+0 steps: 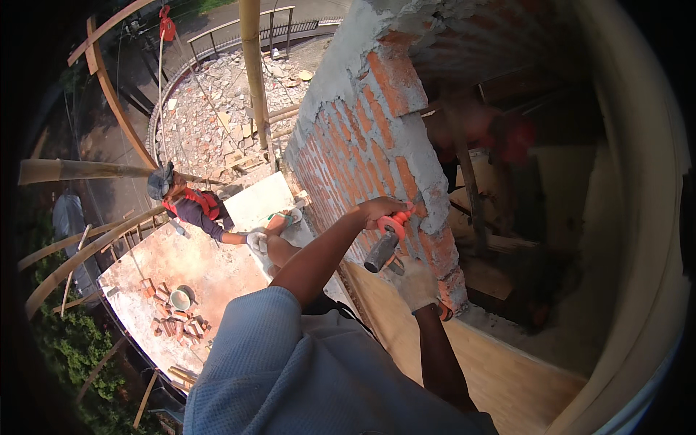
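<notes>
The bare left hand (pixel 378 211) had its fingers wrapped round the orange grip of a guarded chisel (pixel 392 225), beside the brick wall (pixel 373 138). The gloved right hand (pixel 415 287) grasped a club hammer (pixel 381 252), its head just below the guard in view, its handle slanting down rightward.

A pale platform (pixel 225 272), blotched with reddish-brown dust, spread out toward nine o'clock. On its six o'clock side lay a loose heap of broken bricks (pixel 181 328). A round bowl (pixel 181 298) sat at the heap's twelve o'clock, and more brick pieces (pixel 148 287) lay at the bowl's ten o'clock. A small grey object (pixel 178 228), its kind unclear, lay at the platform's twelve o'clock edge.
</notes>
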`<state>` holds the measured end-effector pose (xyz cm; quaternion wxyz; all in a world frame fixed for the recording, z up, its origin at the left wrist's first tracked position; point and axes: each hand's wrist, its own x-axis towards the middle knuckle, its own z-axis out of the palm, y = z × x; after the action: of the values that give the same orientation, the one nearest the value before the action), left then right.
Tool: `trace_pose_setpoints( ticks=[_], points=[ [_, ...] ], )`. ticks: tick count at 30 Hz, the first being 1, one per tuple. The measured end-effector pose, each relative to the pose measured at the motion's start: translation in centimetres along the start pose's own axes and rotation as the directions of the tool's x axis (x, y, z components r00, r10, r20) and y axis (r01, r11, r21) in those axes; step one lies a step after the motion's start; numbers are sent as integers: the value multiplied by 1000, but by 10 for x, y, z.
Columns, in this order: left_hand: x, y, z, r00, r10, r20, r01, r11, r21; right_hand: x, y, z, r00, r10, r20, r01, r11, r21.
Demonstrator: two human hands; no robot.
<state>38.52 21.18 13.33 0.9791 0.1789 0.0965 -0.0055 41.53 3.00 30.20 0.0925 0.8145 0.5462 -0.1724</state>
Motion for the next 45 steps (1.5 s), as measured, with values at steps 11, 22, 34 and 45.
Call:
trace_pose_setpoints(
  ticks=[11,22,34,45],
  points=[
    [2,3,-2,1000,-13,18,14,1000,-16,-7,8,5,985,-167,-40,168,985,30],
    [23,-8,-11,980,197,-14,-179,918,353,-1,0,15,969,-234,-73,241,964,111],
    [-8,15,17,993,56,-106,-33,977,209,25,-1,12,998,-41,-42,40,999,-17],
    [25,-2,-11,982,124,-140,-52,899,434,7,14,35,993,-95,-67,99,993,62]
  ],
)
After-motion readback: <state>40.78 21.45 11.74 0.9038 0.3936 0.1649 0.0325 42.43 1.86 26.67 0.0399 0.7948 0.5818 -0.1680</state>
